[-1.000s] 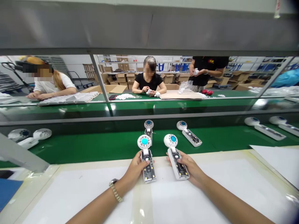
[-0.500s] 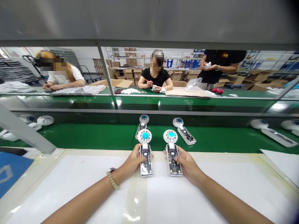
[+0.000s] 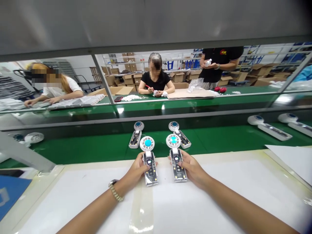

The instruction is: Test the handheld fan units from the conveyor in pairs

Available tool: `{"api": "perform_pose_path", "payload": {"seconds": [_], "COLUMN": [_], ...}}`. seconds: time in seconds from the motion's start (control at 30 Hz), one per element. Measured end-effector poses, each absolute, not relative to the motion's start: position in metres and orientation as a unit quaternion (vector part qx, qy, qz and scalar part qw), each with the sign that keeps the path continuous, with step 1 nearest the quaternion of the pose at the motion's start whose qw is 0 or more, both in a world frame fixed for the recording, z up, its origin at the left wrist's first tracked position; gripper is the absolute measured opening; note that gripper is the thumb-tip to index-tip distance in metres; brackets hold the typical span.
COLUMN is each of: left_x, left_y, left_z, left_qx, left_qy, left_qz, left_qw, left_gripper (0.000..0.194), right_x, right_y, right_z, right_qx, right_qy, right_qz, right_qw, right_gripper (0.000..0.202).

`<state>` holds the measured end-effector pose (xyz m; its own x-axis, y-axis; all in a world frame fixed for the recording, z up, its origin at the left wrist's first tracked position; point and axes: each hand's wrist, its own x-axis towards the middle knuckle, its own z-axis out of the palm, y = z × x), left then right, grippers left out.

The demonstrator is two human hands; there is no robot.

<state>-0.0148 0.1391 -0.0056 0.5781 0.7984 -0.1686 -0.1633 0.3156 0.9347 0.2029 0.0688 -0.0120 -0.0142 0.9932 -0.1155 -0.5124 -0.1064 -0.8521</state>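
My left hand [image 3: 139, 166] is closed around a handheld fan [image 3: 151, 169] with a round white grille, a blue centre and a clear handle showing a dark circuit board. A matching handheld fan [image 3: 178, 166] is in my right hand [image 3: 192, 167], the thumb pressed on the front of its handle. Both are held upright side by side above the white worktop [image 3: 97, 201]. Just beyond them, a third fan [image 3: 135, 139] and a fourth fan [image 3: 183, 138] lie on the green belt [image 3: 85, 139].
More fans [image 3: 270, 128] lie on the belt at right, others [image 3: 34, 138] at left. A slanted metal post [image 3: 26, 151] stands at left, near a blue folder [image 3: 14, 191]. White sheets [image 3: 290, 162] lie at right. Across the belt, co-workers [image 3: 156, 78] handle small white parts.
The view has shifted and tilted slightly. The fans on the belt have moved left relative to my hands. Both hands keep hold of their fans.
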Motion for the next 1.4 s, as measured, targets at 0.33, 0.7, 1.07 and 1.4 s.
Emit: {"api": "perform_pose_path", "payload": {"seconds": [0.33, 0.7, 1.07, 1.4], "left_x": [-0.015, -0.012, -0.009, -0.011], "left_y": [0.137, 0.133, 0.13, 0.134], "left_z": [-0.002, 0.007, 0.012, 0.003], "left_qx": [0.496, 0.495, 0.478, 0.486], "left_qy": [0.336, 0.353, 0.369, 0.351], "left_qz": [0.318, 0.314, 0.331, 0.339], "left_qw": [0.735, 0.729, 0.725, 0.725], "left_gripper": [0.051, 0.057, 0.056, 0.052], "right_x": [0.203, 0.204, 0.202, 0.204], "right_y": [0.069, 0.068, 0.071, 0.073], "right_z": [-0.01, -0.005, -0.01, -0.014], "right_qx": [-0.388, -0.397, -0.404, -0.391], "right_qy": [-0.321, -0.331, -0.297, -0.306], "right_qz": [0.635, 0.631, 0.626, 0.636], "right_qw": [0.586, 0.579, 0.597, 0.591], "right_gripper": [0.057, 0.055, 0.059, 0.053]}}
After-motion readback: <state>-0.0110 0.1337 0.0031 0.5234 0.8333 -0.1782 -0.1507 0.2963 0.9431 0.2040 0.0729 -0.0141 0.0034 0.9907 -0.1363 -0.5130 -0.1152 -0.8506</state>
